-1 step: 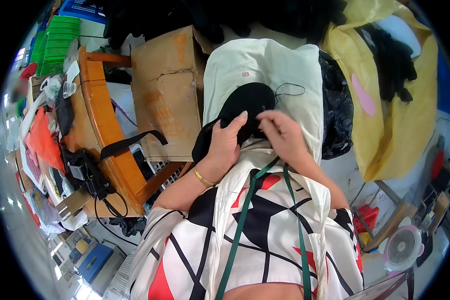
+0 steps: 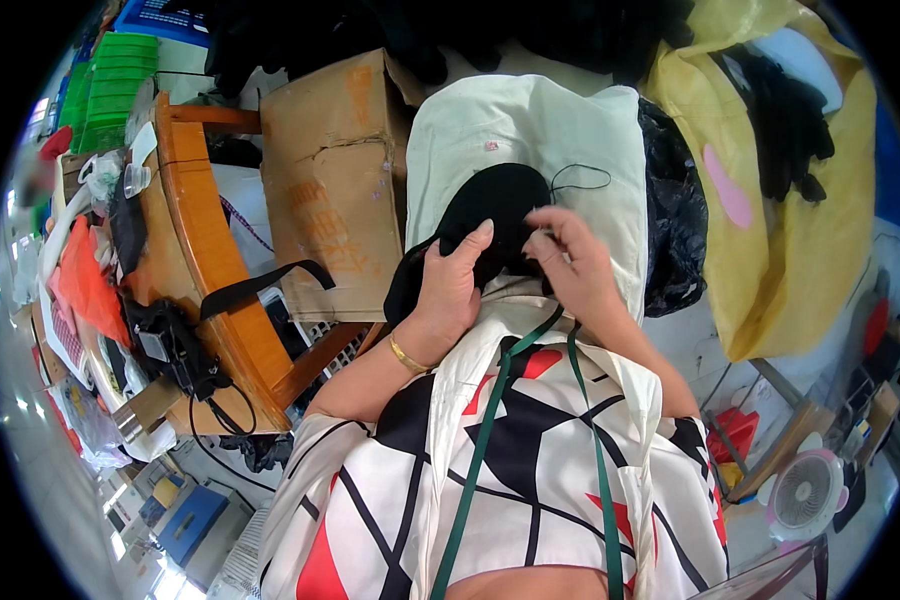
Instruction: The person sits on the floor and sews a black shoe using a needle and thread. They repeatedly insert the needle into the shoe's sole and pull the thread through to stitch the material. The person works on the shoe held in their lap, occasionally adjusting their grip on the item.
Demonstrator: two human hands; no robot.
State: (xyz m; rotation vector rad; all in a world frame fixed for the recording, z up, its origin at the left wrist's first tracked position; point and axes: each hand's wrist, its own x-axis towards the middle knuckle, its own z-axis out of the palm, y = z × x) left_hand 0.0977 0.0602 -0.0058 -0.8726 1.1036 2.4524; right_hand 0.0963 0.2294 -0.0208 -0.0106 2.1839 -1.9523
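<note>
A soft black fabric piece (image 2: pixel 500 195) with a rounded far end lies over my lap, on the white cloth (image 2: pixel 530 115). My left hand (image 2: pixel 452 280) grips its near left side, thumb stretched up along the top and the other fingers hidden beneath. Just off its right edge is my right hand (image 2: pixel 575 260), fingers curled in and thumb close to the fingertips. Whatever they pinch, if anything, is too small to make out. A thin black cord loop (image 2: pixel 582 177) rests on the white cloth beyond my right hand.
On the left are a cardboard box (image 2: pixel 320 190) and a wooden chair (image 2: pixel 205 230) with a black strap (image 2: pixel 270 285). To the right, a black plastic bag (image 2: pixel 670 215) stands beside a yellow sack (image 2: pixel 770 290) holding black pieces. A fan (image 2: pixel 808 490) is at lower right.
My right hand has shifted slightly right and away from me, its fingers curling differently. My left hand and the black fabric piece have stayed almost in place.
</note>
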